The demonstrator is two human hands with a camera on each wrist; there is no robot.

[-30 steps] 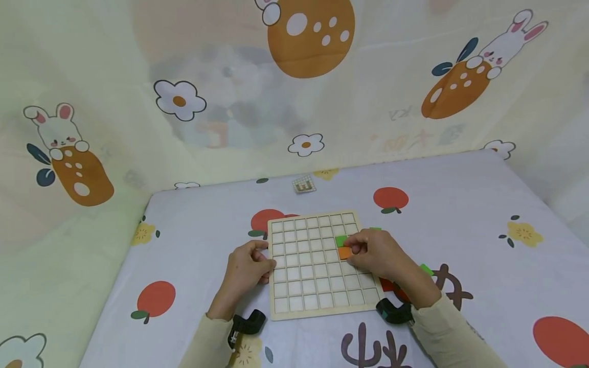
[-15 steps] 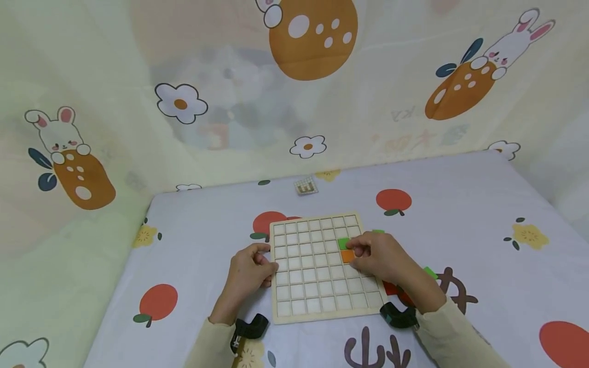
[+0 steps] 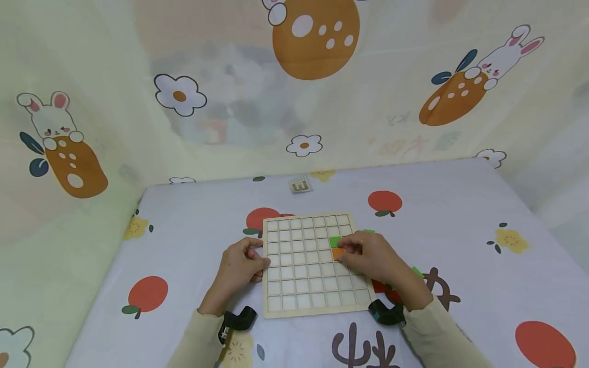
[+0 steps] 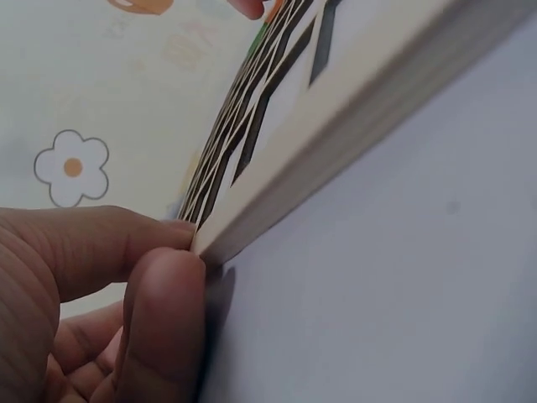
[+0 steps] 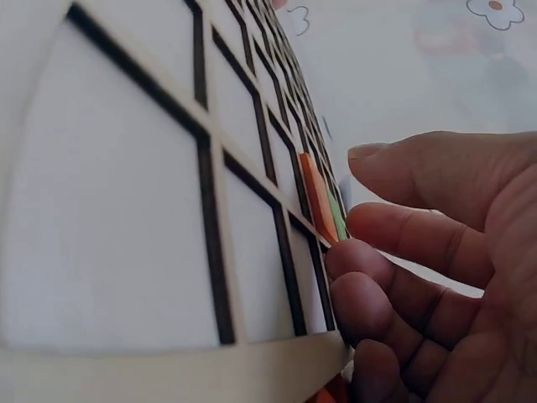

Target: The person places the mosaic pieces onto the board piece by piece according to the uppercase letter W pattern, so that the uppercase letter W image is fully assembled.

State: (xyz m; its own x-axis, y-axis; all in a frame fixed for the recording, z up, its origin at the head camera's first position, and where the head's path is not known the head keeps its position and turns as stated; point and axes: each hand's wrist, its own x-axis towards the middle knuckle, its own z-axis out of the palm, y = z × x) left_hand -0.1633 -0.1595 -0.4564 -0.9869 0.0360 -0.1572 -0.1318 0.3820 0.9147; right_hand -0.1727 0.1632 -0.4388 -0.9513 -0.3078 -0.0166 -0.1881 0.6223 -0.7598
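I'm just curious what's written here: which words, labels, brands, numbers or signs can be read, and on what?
None can be read.
Cream rabbit-print cloth backdrop: faint lettering-like marks, too blurred.
Small square beige patterned piece: markings too small.
White fruit-print tablecloth: brown branching strokes, unreadable as words.
Square pale wooden grid board: no text visible.

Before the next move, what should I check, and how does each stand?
Board lying on the cloth: ok.
Left grip touching the board's left edge: ok.
Green tile next to orange tile on the board: ok.
Right grip pinching a tile: cannot tell.
Orange tile fully seated: cannot tell; partly hidden.
All coloured pieces on the board: not ok; a loose green piece lies to its right.
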